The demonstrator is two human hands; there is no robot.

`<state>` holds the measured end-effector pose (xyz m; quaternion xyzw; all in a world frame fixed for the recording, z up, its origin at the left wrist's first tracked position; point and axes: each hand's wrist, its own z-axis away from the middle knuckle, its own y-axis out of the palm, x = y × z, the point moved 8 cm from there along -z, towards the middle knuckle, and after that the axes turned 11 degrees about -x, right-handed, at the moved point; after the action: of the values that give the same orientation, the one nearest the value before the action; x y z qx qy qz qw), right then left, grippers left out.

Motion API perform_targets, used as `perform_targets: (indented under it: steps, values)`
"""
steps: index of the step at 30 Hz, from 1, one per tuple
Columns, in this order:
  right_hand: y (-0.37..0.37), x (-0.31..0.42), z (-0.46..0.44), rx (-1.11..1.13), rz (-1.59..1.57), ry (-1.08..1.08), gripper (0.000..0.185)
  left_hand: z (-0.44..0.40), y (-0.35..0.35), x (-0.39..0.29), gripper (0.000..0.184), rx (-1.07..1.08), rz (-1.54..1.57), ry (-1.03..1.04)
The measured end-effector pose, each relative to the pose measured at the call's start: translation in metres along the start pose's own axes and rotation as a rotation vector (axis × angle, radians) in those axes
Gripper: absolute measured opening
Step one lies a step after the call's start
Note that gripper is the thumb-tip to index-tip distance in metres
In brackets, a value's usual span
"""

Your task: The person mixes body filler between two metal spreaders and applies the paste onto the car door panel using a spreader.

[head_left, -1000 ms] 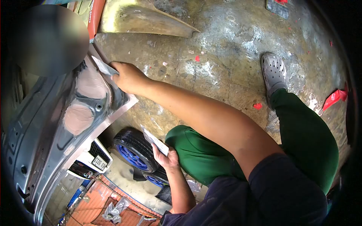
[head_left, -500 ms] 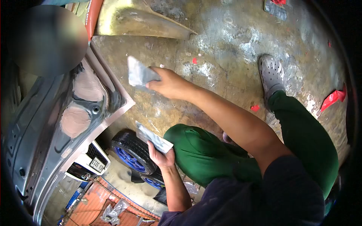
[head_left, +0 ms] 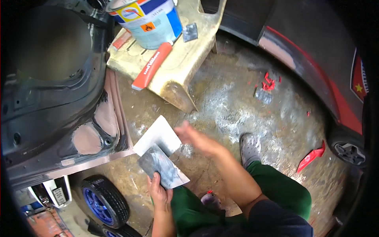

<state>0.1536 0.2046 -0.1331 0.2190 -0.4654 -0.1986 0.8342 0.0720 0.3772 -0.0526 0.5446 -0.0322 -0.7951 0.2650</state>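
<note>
My left hand (head_left: pixel 160 193) grips a grey, putty-smeared plate (head_left: pixel 164 168), its thumb on top. A white square sheet (head_left: pixel 158 132) lies just beyond the plate, overlapping its upper edge. Beside the sheet's right edge is my right hand (head_left: pixel 199 140); motion smears its fingers, and whether they pinch the sheet cannot be made out. Left of both hands stands a grey car panel (head_left: pixel 43 130) with pinkish filler patches (head_left: pixel 87 139).
A worn stool (head_left: pixel 177 75) at the top bears a large can (head_left: pixel 154 27), an orange-red tool (head_left: pixel 152 66) and a small grey piece (head_left: pixel 190 32). A tyre (head_left: pixel 104 201) is lower left; a dark car (head_left: pixel 300 39) stands right. Red scraps (head_left: pixel 268 82) litter the floor.
The view has shifted, bringing the stool, can and dark car into sight. My right hand has come from near the panel to beside the plate in my left hand.
</note>
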Motion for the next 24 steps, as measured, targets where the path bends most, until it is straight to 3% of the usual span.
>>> perform_targets:
  steps: [2,3,5,8,10,12,14,16,17,18,19,20,21,22,24]
  values:
    - [-0.036,0.111,0.027,-0.310,0.222,-0.258,0.050,0.000,-0.007,0.001,0.042,0.011,0.016,-0.019]
    - [-0.043,0.168,0.041,-0.469,0.250,-0.570,0.038,-0.001,-0.014,0.006,0.042,-0.002,0.011,-0.048]
    - [-0.053,0.259,0.041,-0.715,0.644,-0.896,0.033,-0.003,-0.031,0.024,0.041,-0.028,-0.014,-0.110]
    - [-0.049,0.329,-0.026,-1.010,1.303,-0.974,0.030,-0.005,-0.044,0.052,0.040,-0.025,-0.110,-0.102]
    - [-0.029,0.340,-0.058,-0.947,1.587,-0.719,0.043,-0.004,-0.042,0.061,0.035,-0.018,-0.171,-0.110]
    - [-0.032,0.337,-0.086,-0.923,1.707,-0.575,0.038,-0.009,-0.053,0.067,0.033,0.030,-0.316,-0.083]
    - [-0.040,0.342,-0.097,-0.872,1.614,-0.599,0.049,-0.007,-0.042,0.060,0.031,0.003,-0.329,-0.084]
    - [-0.051,0.346,-0.124,-0.792,1.620,-0.552,0.041,-0.008,-0.043,0.059,0.030,0.009,-0.340,-0.094]
    - [-0.060,0.343,-0.124,-0.800,1.351,-0.516,0.034,-0.011,-0.043,0.059,0.030,0.006,-0.350,-0.093]
    - [-0.062,0.344,-0.112,-0.835,1.169,-0.618,0.031,-0.013,-0.044,0.060,0.029,0.006,-0.364,-0.098]
    - [-0.060,0.344,-0.095,-0.852,0.990,-0.725,0.030,-0.014,-0.046,0.062,0.029,0.010,-0.379,-0.104]
    - [-0.055,0.354,-0.069,-0.899,0.886,-0.979,0.042,-0.016,-0.048,0.068,0.028,-0.004,-0.442,-0.128]
    - [-0.025,0.338,-0.014,-0.840,0.649,-0.954,0.039,-0.016,-0.053,0.073,0.028,-0.019,-0.511,-0.155]
    - [-0.002,0.310,0.013,-0.604,0.334,-0.931,0.040,-0.018,-0.057,0.079,0.027,-0.032,-0.579,-0.178]
    - [0.042,0.244,0.049,-0.516,0.291,-0.904,0.025,-0.017,-0.060,0.096,0.025,0.002,-0.598,-0.221]
